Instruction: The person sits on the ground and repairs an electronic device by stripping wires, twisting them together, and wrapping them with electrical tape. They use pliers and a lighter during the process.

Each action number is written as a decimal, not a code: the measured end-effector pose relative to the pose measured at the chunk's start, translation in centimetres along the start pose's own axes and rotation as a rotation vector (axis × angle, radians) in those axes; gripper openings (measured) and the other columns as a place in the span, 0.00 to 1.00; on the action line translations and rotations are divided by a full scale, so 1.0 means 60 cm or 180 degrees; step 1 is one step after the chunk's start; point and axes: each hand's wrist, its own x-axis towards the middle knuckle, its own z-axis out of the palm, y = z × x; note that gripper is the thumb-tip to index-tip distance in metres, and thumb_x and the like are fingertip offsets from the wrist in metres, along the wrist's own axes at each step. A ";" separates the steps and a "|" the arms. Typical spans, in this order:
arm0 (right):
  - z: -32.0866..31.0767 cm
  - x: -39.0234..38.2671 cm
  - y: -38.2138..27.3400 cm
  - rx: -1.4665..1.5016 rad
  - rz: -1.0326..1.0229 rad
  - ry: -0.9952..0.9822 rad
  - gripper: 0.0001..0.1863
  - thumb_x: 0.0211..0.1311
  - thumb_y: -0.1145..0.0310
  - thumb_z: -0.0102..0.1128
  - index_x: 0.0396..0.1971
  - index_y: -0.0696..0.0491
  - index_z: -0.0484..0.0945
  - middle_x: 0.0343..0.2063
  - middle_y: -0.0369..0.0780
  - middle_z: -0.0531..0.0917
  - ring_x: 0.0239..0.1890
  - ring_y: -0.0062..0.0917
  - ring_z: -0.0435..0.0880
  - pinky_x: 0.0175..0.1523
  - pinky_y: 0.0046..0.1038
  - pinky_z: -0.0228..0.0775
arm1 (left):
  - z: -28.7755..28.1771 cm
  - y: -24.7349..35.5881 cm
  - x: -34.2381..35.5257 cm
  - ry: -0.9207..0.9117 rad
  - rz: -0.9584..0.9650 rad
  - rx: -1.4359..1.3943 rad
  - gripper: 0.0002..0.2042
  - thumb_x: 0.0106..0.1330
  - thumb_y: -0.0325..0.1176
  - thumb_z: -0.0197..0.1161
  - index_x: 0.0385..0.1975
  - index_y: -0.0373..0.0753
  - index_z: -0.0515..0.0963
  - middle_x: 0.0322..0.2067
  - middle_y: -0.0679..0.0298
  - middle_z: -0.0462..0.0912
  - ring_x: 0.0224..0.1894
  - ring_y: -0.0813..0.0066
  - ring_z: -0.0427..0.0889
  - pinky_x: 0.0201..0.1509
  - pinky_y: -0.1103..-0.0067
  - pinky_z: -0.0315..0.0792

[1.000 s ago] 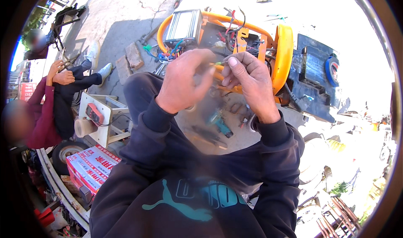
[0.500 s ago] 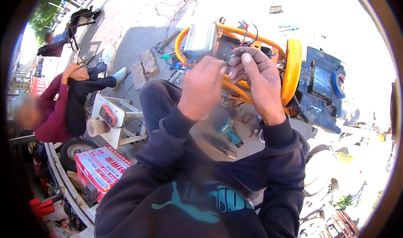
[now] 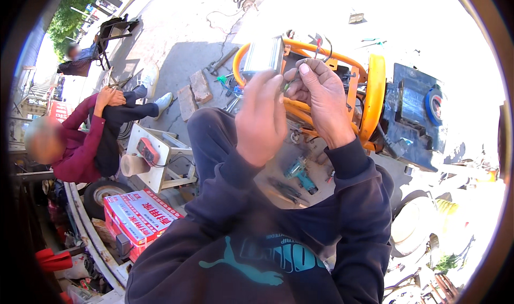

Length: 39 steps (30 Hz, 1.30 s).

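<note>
In front of the orange tube frame [image 3: 375, 98], my hands meet over a thin wire [image 3: 287, 86] with a greenish bit on it. My right hand [image 3: 325, 104] pinches it between thumb and bent, dirt-darkened fingers. My left hand [image 3: 261, 121] is blurred, its fingers drawn together at the wire's other side; their tips are partly hidden. Just behind the hands, a finned silver metal box [image 3: 263, 56] sits in the frame. Red and black leads [image 3: 319, 44] stick up beside it, and blue and green wires [image 3: 231, 87] hang at its left.
Below my hands lie a teal power drill [image 3: 301, 175] and dark pliers [image 3: 286, 190]. Left stand a white stool [image 3: 155, 170] with a red meter [image 3: 148, 151], a red-and-white carton [image 3: 140, 218] and a seated person [image 3: 80, 132]. Bricks [image 3: 194, 94] and a hammer [image 3: 223, 61] lie beyond; a black case [image 3: 412, 116] is right.
My left hand has turned, its fingers now straighter and blurred beside the wire. My right hand keeps its pinch. The whole view has shifted slightly, and a bystander's feet now show at the top.
</note>
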 end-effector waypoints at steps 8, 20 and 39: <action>-0.005 -0.008 0.000 0.0135 0.0088 -0.0258 0.11 0.80 0.67 0.48 0.54 0.56 0.70 0.32 0.38 0.79 0.29 0.20 0.79 0.35 0.21 0.72 | -0.007 -0.010 0.032 0.0003 -0.0311 0.0734 0.17 0.64 0.19 0.63 0.53 0.30 0.81 0.49 0.45 0.85 0.49 0.48 0.86 0.52 0.65 0.81; 0.012 -0.042 0.000 -0.1921 -0.1136 -0.0005 0.14 0.65 0.72 0.68 0.49 0.53 0.79 0.25 0.37 0.84 0.27 0.20 0.83 0.36 0.26 0.76 | -0.013 -0.013 0.033 -0.0532 -0.0344 -0.0085 0.11 0.67 0.24 0.65 0.47 0.38 0.81 0.33 0.53 0.88 0.34 0.52 0.88 0.38 0.66 0.81; -0.014 -0.047 0.015 -0.3633 -0.2300 -0.0026 0.08 0.67 0.71 0.67 0.43 0.55 0.81 0.35 0.47 0.87 0.32 0.42 0.88 0.35 0.35 0.78 | -0.009 -0.023 0.006 -0.0714 -0.0001 0.0107 0.13 0.65 0.22 0.63 0.49 0.38 0.78 0.41 0.53 0.87 0.39 0.51 0.88 0.40 0.66 0.82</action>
